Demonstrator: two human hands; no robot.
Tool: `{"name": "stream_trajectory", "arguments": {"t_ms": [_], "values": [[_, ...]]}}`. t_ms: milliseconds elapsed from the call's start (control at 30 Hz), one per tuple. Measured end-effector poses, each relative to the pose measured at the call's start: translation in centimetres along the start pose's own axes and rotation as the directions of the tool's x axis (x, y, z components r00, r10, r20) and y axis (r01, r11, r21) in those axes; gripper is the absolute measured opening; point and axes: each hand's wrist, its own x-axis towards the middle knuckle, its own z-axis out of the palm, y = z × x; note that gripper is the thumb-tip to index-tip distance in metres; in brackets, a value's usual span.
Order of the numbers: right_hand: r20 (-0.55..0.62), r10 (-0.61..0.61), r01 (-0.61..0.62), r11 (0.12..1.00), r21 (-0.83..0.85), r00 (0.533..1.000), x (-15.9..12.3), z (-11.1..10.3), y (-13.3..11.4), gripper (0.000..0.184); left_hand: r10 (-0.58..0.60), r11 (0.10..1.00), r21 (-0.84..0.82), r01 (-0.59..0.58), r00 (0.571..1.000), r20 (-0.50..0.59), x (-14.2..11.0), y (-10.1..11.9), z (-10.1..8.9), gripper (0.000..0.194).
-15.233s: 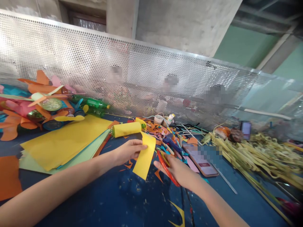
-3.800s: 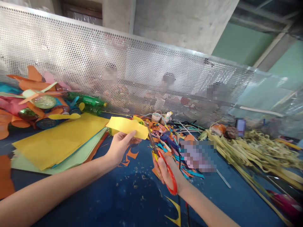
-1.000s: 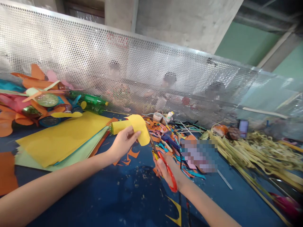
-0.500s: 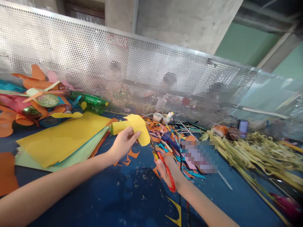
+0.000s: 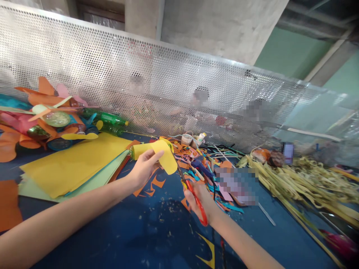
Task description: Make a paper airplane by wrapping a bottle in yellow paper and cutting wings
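Note:
My left hand (image 5: 147, 164) pinches a yellow paper piece (image 5: 167, 160) with a rounded lower end, held above the blue table (image 5: 134, 228). In my right hand (image 5: 202, 200) are scissors (image 5: 200, 211) with red handles, their blades lying along the right edge of the paper. The blade tips are partly hidden at the paper's edge. Just behind my left hand lies a green bottle (image 5: 132, 152) wrapped in yellow paper. Several orange paper scraps (image 5: 155, 184) lie under the paper piece, and a curved yellow offcut (image 5: 209, 250) is near the front edge.
Stacked coloured sheets (image 5: 75, 164) lie left, below paper-decorated bottles (image 5: 56, 118). Paper strips and a blue glue gun (image 5: 202, 167) are right of centre. Dried husk-like strips (image 5: 308, 179) cover the right side. A perforated metal panel (image 5: 174, 82) stands behind, with people beyond it.
The yellow paper has turned slightly and shifted a little to the right in my left hand. The scissors stay at its right edge, nearly in the same place.

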Motion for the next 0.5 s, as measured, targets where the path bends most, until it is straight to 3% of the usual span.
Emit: {"name": "stream_trajectory", "arguments": {"t_ms": [200,333,500], "values": [[0.104,-0.009,-0.004,0.992,0.126,0.995,-0.21,0.19,0.21,0.062,0.046,0.990,0.135,-0.045,0.999,-0.009,0.25,-0.19,-0.24,0.032],[0.120,0.008,-0.030,0.983,0.181,0.993,-0.41,0.15,0.27,0.059,0.118,0.949,0.286,-0.130,0.991,0.059,-0.20,-0.43,0.08,0.029],[0.126,0.015,-0.038,0.982,0.186,0.992,-0.57,-0.02,-0.07,0.056,0.152,0.922,0.345,-0.174,0.984,0.090,-0.61,-0.33,0.33,0.024]]}}
